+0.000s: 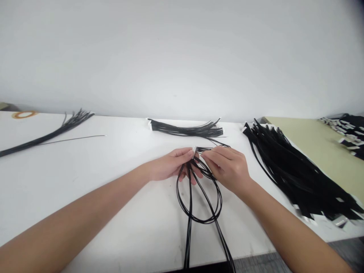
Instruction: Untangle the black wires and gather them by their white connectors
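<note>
My left hand (179, 163) pinches a small white connector (194, 151) between thumb and fingers, above the middle of the white table. Thin black wires run out of the connector's right side toward my right hand (227, 163). The fingertips of that hand are pressed together on a black wire close to the connector; the exact grip is partly hidden. Below both hands hangs a looped bundle of black wires (218, 201), with long strands reaching down past the table's front edge.
Behind my hands lies a bundle of black wires with white ends (184, 129). A large pile of black cables (292, 174) covers the right side. At the left are a long black wire bundle (54, 132), a single wire (76, 138) and an orange ring (25, 114).
</note>
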The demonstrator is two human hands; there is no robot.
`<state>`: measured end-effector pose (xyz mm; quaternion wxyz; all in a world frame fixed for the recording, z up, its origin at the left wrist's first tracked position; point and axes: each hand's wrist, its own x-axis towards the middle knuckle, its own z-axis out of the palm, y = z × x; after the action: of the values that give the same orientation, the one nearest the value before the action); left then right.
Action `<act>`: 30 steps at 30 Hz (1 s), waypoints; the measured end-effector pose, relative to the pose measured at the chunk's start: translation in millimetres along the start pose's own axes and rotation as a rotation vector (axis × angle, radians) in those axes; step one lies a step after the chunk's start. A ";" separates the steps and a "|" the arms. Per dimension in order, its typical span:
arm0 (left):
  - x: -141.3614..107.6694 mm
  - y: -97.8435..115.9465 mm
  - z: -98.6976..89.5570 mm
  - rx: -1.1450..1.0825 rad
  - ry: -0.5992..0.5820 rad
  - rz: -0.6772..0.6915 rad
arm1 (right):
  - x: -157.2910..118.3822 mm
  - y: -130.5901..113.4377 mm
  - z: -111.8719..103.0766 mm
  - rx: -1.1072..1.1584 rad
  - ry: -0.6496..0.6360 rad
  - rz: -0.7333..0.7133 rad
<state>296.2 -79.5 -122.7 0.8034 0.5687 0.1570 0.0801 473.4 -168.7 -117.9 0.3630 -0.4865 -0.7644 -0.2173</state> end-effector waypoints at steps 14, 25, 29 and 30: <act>1.4 -0.7 -5.3 -0.178 0.107 0.024 | 6.6 -1.5 -4.2 -0.087 0.125 -0.035; 3.4 -1.6 -7.3 -0.297 0.240 0.031 | 6.6 -5.5 -5.1 -0.070 0.167 0.041; 4.2 -2.9 -8.3 -0.318 0.257 0.031 | 6.5 -5.3 -4.3 -0.044 0.112 0.018; 4.4 -2.8 -8.2 -0.320 0.262 0.029 | 6.7 -5.3 -4.2 -0.042 0.109 0.015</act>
<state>297.3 -71.8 -128.5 0.8550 0.4206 0.2372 0.1891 468.3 -169.9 -109.9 0.3954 -0.4872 -0.7351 -0.2568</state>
